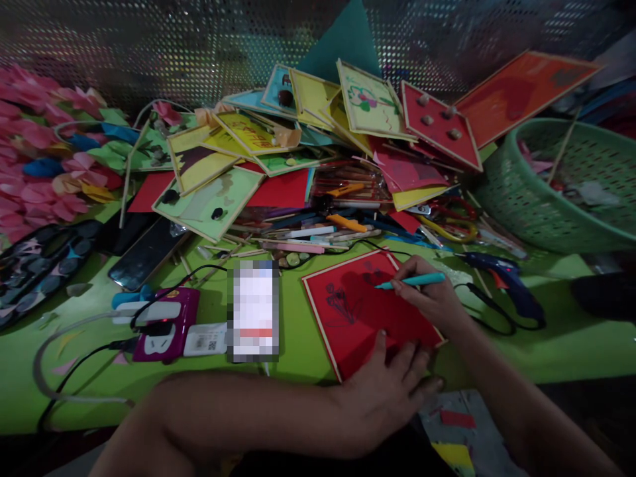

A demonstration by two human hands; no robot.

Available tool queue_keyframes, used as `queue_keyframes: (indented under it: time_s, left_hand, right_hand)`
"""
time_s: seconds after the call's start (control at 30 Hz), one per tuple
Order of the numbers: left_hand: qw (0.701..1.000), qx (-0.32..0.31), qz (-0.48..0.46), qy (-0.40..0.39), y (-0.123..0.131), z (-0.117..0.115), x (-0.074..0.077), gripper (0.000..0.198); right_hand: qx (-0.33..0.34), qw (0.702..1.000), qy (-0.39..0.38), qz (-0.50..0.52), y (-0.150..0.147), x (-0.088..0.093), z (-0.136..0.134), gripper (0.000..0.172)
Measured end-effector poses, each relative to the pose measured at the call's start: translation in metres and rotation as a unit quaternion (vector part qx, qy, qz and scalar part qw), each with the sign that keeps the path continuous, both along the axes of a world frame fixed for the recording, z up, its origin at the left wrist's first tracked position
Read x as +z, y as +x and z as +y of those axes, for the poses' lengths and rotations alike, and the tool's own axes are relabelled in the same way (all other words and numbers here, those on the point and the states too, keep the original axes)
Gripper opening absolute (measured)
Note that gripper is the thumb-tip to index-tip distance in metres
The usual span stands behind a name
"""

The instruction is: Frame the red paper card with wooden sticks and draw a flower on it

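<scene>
A red card [368, 318] with thin wooden strips along its edges lies on the green table, tilted a little. Dark line drawings of flowers show on its left half, and a smaller drawing is near the top. My right hand [430, 295] grips a teal marker pen [422, 279], its tip at the card's upper middle. Spread fingers of my left hand [390, 377] rest on the card's lower edge and cover part of it. Left of the card lies a phone [253, 311] with its screen blurred out.
Behind the card is a heap of framed cards [213, 199], pens and scissors [452, 222]. A glue gun [514, 281] with a cord and a green basket [561, 192] are at right. On the left are a purple power strip [166, 324], cables, a dark phone [146, 255] and pink paper flowers [34, 146].
</scene>
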State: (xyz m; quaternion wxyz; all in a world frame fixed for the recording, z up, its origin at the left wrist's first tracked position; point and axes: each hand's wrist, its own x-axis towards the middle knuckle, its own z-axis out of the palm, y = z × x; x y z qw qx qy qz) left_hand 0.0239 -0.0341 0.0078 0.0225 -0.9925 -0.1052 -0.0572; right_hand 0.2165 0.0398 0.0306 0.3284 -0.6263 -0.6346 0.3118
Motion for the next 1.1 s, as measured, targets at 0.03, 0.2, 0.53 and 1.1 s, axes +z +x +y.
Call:
queue_keyframes:
  time_s: [0.03,0.2,0.53,1.1]
  left_hand:
    - [1.000,0.002,-0.001,-0.002,-0.0001,-0.0001,0.0001,0.052]
    - [1.000,0.001,0.001,-0.002,-0.0007,0.0000,0.0010,0.053]
    - [1.000,0.000,0.005,0.009,-0.0009,0.0003,0.0004,0.051]
    - [1.000,0.009,-0.015,0.012,-0.0011,-0.0004,-0.0014,0.051]
  right_hand:
    - [0.000,1.000,-0.002,0.001,0.0000,0.0004,-0.0001,0.015]
    - [-0.006,1.000,-0.008,0.004,0.0010,0.0013,-0.0012,0.013]
    - [-0.008,1.000,-0.008,0.016,0.0063,0.0018,-0.0029,0.012]
    - [-0.016,1.000,-0.006,0.018,0.0084,0.0047,-0.0044,0.010]
